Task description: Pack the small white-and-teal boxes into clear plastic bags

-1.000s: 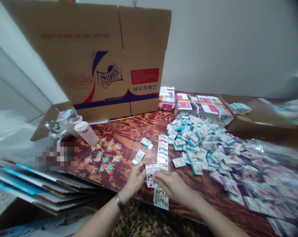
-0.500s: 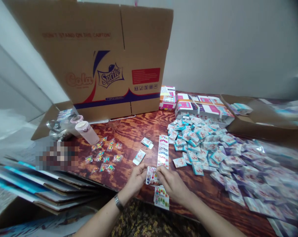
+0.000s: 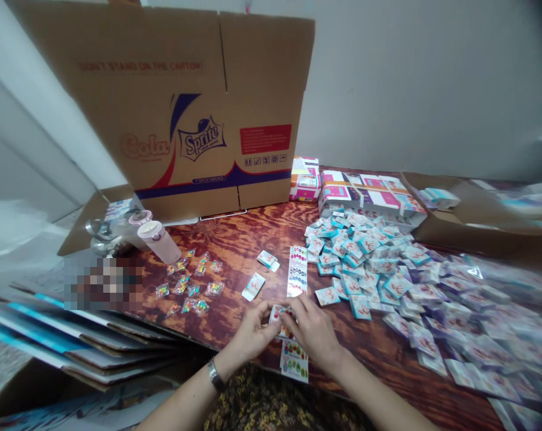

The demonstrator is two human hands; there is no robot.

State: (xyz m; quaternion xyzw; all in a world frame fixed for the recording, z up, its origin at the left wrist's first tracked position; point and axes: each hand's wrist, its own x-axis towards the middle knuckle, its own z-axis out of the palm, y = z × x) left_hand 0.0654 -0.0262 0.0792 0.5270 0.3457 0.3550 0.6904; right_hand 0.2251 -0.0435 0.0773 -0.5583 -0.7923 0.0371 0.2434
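Both hands meet near the table's front edge over a small printed sticker sheet [image 3: 277, 313] with colourful oval designs. My left hand [image 3: 253, 329] pinches its left side. My right hand [image 3: 314, 329] closes on its right side and partly covers it. Beyond the hands lies a long sticker strip [image 3: 297, 267] with rows of coloured ovals. More strip [image 3: 294, 363] shows below them, at the table edge. To the upper left of the hands lie two small white-and-blue cartons, one [image 3: 253, 287] nearer and one [image 3: 268, 260] farther, with flaps out.
Several small candy packets [image 3: 193, 291] lie left on the table [image 3: 235, 239]. Behind them stand a pink bottle [image 3: 161, 242] and a large cardboard carton [image 3: 199, 78]. A heap of small boxes [image 3: 356, 245] covers the right side. Cardboard sheets [image 3: 82, 341] jut in at the left front.
My right hand has shifted slightly and its fingers now bend over the top of the sticker sheet. My left thumb has come across the sheet's front.
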